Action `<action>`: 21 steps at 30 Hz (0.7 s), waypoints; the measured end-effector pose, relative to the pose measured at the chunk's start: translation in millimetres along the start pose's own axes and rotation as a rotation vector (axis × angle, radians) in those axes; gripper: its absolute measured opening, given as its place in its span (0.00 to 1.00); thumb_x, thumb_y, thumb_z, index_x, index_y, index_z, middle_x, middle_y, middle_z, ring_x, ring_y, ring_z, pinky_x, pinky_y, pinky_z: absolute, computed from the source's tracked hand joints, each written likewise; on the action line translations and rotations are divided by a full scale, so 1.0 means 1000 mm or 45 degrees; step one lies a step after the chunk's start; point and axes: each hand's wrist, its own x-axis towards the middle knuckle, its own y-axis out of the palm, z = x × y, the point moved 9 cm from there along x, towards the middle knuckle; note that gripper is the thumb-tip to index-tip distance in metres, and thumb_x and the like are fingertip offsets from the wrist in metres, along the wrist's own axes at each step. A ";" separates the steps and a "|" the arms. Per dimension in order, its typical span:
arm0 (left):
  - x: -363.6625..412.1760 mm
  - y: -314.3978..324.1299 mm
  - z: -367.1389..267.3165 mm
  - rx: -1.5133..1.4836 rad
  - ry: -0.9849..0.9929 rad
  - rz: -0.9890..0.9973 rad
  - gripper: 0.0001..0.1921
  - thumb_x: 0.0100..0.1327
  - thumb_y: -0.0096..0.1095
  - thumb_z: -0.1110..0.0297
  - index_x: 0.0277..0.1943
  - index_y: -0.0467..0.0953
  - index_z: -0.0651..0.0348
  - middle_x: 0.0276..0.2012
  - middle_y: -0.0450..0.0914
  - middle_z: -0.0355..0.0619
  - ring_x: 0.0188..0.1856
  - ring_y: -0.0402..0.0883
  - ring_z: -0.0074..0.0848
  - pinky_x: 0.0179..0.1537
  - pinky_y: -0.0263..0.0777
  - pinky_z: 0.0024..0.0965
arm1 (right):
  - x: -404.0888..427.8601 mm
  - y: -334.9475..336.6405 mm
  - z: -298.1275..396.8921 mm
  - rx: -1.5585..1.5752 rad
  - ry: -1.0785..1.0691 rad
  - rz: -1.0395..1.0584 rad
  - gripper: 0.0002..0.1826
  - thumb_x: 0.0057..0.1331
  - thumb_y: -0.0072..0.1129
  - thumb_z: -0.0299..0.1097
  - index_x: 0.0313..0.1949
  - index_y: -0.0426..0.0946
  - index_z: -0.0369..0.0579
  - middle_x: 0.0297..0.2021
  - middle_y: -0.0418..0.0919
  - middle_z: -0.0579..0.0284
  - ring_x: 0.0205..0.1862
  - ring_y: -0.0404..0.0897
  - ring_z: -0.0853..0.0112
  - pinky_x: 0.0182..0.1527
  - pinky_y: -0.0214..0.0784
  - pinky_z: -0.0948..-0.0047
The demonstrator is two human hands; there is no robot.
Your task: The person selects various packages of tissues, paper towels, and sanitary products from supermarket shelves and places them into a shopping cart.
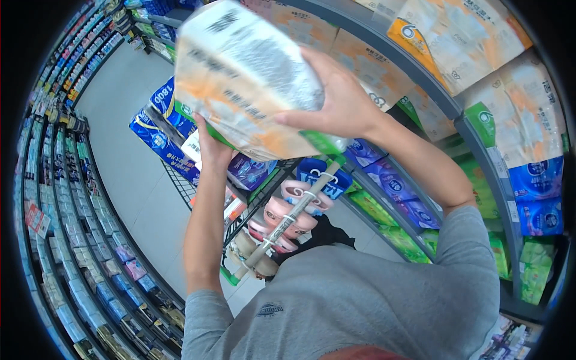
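A large plastic-wrapped tissue multipack (252,90), cream and orange with green edges, is held up between both my hands. My right hand (337,96) grips its right end, thumb across the printed front. Along its lower left edge my left hand (213,144) supports it, with some fingers hidden behind the pack. Below it stands a shopping cart, whose handle (297,211) crosses in front of my body. Pink slippers (288,216) hang from that handle on white hooks. Inside the cart lie blue packs (166,135) and a purple pack (252,171), partly covered by the held multipack.
On the right, shelves (486,153) carry more tissue multipacks (508,103), with purple packs (391,184) and green packs (373,207) lower down. Long shelves of small goods (81,225) curve along the left. A tiled aisle floor (130,90) runs between the two sides.
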 end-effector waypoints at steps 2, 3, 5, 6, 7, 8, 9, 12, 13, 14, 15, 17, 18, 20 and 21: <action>0.016 0.005 0.022 -0.116 -0.024 0.087 0.36 0.69 0.48 0.39 0.72 0.57 0.53 0.67 0.65 0.52 0.69 0.64 0.42 0.68 0.59 0.49 | -0.001 -0.013 0.019 0.038 -0.203 0.035 0.55 0.50 0.73 0.57 0.68 0.56 0.34 0.63 0.66 0.39 0.66 0.67 0.53 0.66 0.57 0.61; 0.020 0.008 0.030 -0.238 -0.045 0.161 0.37 0.68 0.50 0.39 0.72 0.56 0.52 0.68 0.63 0.53 0.69 0.62 0.42 0.68 0.57 0.50 | -0.008 -0.021 0.027 0.085 -0.287 0.030 0.54 0.52 0.72 0.56 0.69 0.56 0.35 0.65 0.65 0.42 0.66 0.68 0.55 0.66 0.58 0.59; 0.013 0.002 0.039 -0.256 -0.059 0.143 0.37 0.68 0.50 0.39 0.72 0.56 0.53 0.68 0.64 0.53 0.69 0.63 0.42 0.68 0.57 0.49 | -0.031 -0.029 0.008 0.349 -0.402 -0.051 0.49 0.55 0.69 0.49 0.69 0.56 0.36 0.65 0.65 0.42 0.65 0.69 0.57 0.67 0.58 0.59; 0.015 0.004 0.050 -0.269 -0.084 0.146 0.37 0.69 0.50 0.39 0.72 0.57 0.53 0.67 0.64 0.53 0.69 0.63 0.42 0.68 0.58 0.49 | -0.051 -0.026 -0.025 0.517 -0.320 -0.111 0.45 0.56 0.64 0.40 0.70 0.56 0.37 0.64 0.67 0.44 0.64 0.70 0.58 0.67 0.58 0.60; 0.015 0.007 0.060 -0.276 -0.098 0.137 0.37 0.69 0.50 0.39 0.72 0.57 0.54 0.67 0.65 0.53 0.68 0.63 0.41 0.68 0.58 0.49 | -0.079 -0.012 -0.069 0.597 -0.123 -0.141 0.44 0.56 0.62 0.35 0.70 0.55 0.35 0.64 0.66 0.43 0.65 0.69 0.57 0.67 0.58 0.60; 0.016 0.009 0.069 -0.270 -0.114 0.126 0.37 0.69 0.50 0.39 0.71 0.57 0.54 0.67 0.65 0.53 0.68 0.64 0.41 0.68 0.58 0.49 | -0.106 0.010 -0.098 0.439 0.099 -0.078 0.49 0.54 0.65 0.35 0.71 0.50 0.35 0.66 0.62 0.42 0.68 0.65 0.58 0.69 0.55 0.60; 0.017 0.014 0.075 -0.261 -0.127 0.116 0.37 0.69 0.50 0.39 0.71 0.57 0.54 0.67 0.65 0.53 0.68 0.64 0.41 0.68 0.58 0.48 | -0.130 0.042 -0.118 0.431 0.223 -0.034 0.50 0.52 0.69 0.36 0.71 0.52 0.37 0.68 0.58 0.38 0.71 0.58 0.52 0.71 0.49 0.58; 0.023 0.012 0.097 -0.251 -0.146 0.084 0.36 0.69 0.50 0.40 0.71 0.58 0.56 0.66 0.66 0.53 0.67 0.65 0.41 0.67 0.58 0.48 | -0.126 0.100 -0.118 0.310 0.202 0.028 0.65 0.47 0.77 0.45 0.72 0.38 0.33 0.70 0.48 0.33 0.73 0.51 0.46 0.72 0.45 0.55; 0.027 0.015 0.102 -0.246 -0.144 0.080 0.36 0.69 0.50 0.40 0.71 0.58 0.56 0.66 0.66 0.53 0.67 0.65 0.41 0.67 0.59 0.48 | -0.116 0.114 -0.128 0.346 0.210 -0.039 0.68 0.46 0.78 0.46 0.72 0.36 0.33 0.70 0.48 0.32 0.72 0.52 0.45 0.72 0.45 0.55; 0.034 0.021 0.108 -0.249 -0.146 0.081 0.36 0.69 0.50 0.40 0.70 0.58 0.56 0.66 0.66 0.53 0.67 0.65 0.41 0.67 0.59 0.47 | -0.112 0.123 -0.145 0.395 0.211 -0.159 0.69 0.45 0.79 0.46 0.72 0.34 0.32 0.70 0.48 0.32 0.72 0.52 0.45 0.71 0.46 0.55; 0.044 0.028 0.114 -0.247 -0.143 0.089 0.36 0.69 0.50 0.40 0.70 0.58 0.57 0.65 0.67 0.53 0.67 0.66 0.41 0.67 0.59 0.47 | -0.107 0.127 -0.162 0.443 0.213 -0.277 0.70 0.44 0.79 0.45 0.72 0.33 0.32 0.69 0.49 0.31 0.71 0.52 0.44 0.71 0.46 0.54; 0.067 0.041 0.119 -0.236 -0.118 0.104 0.36 0.69 0.50 0.41 0.70 0.59 0.58 0.65 0.67 0.54 0.66 0.66 0.41 0.67 0.59 0.47 | -0.069 0.094 -0.163 0.437 0.080 -0.488 0.63 0.41 0.80 0.38 0.69 0.45 0.31 0.62 0.59 0.36 0.65 0.61 0.45 0.67 0.53 0.53; 0.081 0.049 0.124 -0.234 -0.111 0.118 0.36 0.69 0.50 0.41 0.70 0.59 0.58 0.65 0.68 0.54 0.66 0.66 0.41 0.67 0.59 0.47 | -0.057 0.080 -0.165 0.448 0.076 -0.575 0.60 0.40 0.80 0.37 0.67 0.48 0.32 0.61 0.60 0.37 0.63 0.62 0.45 0.66 0.55 0.53; 0.109 0.063 0.127 -0.231 -0.085 0.151 0.36 0.69 0.50 0.41 0.69 0.59 0.59 0.64 0.68 0.54 0.66 0.67 0.40 0.66 0.60 0.46 | -0.036 0.048 -0.162 0.367 0.021 -0.687 0.54 0.41 0.79 0.33 0.64 0.54 0.34 0.57 0.64 0.39 0.60 0.66 0.47 0.63 0.59 0.55; 0.122 0.066 0.126 -0.223 -0.063 0.164 0.36 0.69 0.50 0.41 0.69 0.60 0.59 0.64 0.68 0.54 0.66 0.67 0.40 0.66 0.60 0.46 | -0.026 0.037 -0.160 0.280 -0.035 -0.705 0.51 0.42 0.78 0.31 0.63 0.57 0.36 0.56 0.66 0.40 0.58 0.69 0.49 0.61 0.62 0.56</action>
